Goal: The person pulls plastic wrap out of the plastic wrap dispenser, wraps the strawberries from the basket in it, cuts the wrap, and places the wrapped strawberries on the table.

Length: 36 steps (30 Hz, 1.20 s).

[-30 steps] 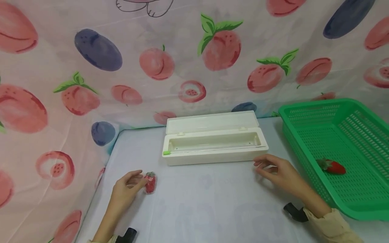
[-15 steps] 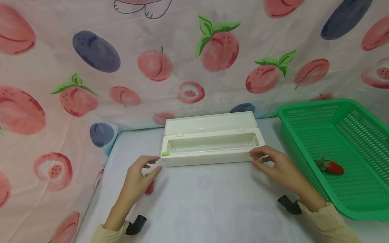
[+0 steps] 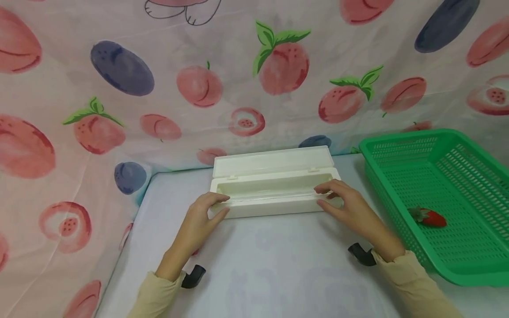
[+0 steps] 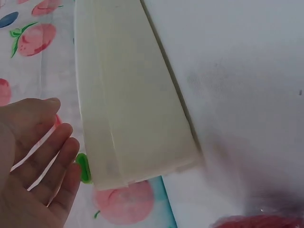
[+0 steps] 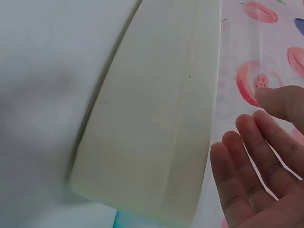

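Observation:
A long white plastic box (image 3: pixel 274 208), resembling a cling film dispenser, lies with its lid (image 3: pixel 272 161) raised at the back. My left hand (image 3: pixel 197 223) is over the box's left front corner, thumb and fingers apart. At the other end hovers my right hand (image 3: pixel 351 208), its fingers loosely bent. Both wrist views show the hands beside the box with nothing held. A small green slider (image 4: pixel 84 167) shows near my left fingertips in the left wrist view. Behind my left wrist, a red strawberry (image 3: pixel 196 252) is almost wholly hidden; the left wrist view catches its edge.
To the right stands a green perforated basket (image 3: pixel 417 256) with another strawberry (image 3: pixel 433 218) inside. A fruit-print curtain (image 3: pixel 238 88) rises behind the white-covered table (image 3: pixel 278 274) and along its left side.
My left hand has left the wrapped strawberry and moved up and right to the box's left end. My right hand has shifted slightly left and up over the right end.

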Tool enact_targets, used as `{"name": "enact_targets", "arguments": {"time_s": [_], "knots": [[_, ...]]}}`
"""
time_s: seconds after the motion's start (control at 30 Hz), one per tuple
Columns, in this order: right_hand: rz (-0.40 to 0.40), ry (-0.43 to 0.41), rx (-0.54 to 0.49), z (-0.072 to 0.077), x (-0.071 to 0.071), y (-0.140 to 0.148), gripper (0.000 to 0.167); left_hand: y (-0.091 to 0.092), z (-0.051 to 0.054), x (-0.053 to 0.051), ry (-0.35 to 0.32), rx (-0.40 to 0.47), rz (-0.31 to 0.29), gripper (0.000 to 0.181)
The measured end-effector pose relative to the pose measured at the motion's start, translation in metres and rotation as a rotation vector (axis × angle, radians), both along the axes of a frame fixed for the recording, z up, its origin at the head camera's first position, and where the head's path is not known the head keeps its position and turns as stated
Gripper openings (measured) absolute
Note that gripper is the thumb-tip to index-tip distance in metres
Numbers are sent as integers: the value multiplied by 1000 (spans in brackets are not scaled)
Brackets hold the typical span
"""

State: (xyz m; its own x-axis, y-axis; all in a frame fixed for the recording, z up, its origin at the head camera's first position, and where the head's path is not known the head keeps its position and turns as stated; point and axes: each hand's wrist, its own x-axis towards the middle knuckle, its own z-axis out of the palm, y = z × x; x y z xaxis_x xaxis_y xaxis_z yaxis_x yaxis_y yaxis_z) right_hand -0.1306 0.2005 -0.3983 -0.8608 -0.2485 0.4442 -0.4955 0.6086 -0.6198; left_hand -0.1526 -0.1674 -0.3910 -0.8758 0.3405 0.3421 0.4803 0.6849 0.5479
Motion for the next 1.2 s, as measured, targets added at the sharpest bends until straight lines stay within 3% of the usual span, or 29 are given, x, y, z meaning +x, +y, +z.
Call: {"name": "enact_targets", "arguments": {"time_s": [0.13, 0.27, 0.57, 0.9, 1.2], "knots": [[10, 44, 43, 1, -9, -4, 30, 8, 0, -4, 68, -87, -3, 26], [21, 29, 76, 3, -18, -9, 29, 17, 3, -6, 108, -127, -15, 25], [43, -109, 130, 4, -35, -17, 32, 35, 6, -16, -11, -129, -64, 27], [77, -152, 227, 5, -47, -22, 31, 38, 1, -26, -126, -133, -96, 24], [81, -237, 245, 7, -53, -21, 16, 38, -2, -31, -135, -57, -125, 15]]}}
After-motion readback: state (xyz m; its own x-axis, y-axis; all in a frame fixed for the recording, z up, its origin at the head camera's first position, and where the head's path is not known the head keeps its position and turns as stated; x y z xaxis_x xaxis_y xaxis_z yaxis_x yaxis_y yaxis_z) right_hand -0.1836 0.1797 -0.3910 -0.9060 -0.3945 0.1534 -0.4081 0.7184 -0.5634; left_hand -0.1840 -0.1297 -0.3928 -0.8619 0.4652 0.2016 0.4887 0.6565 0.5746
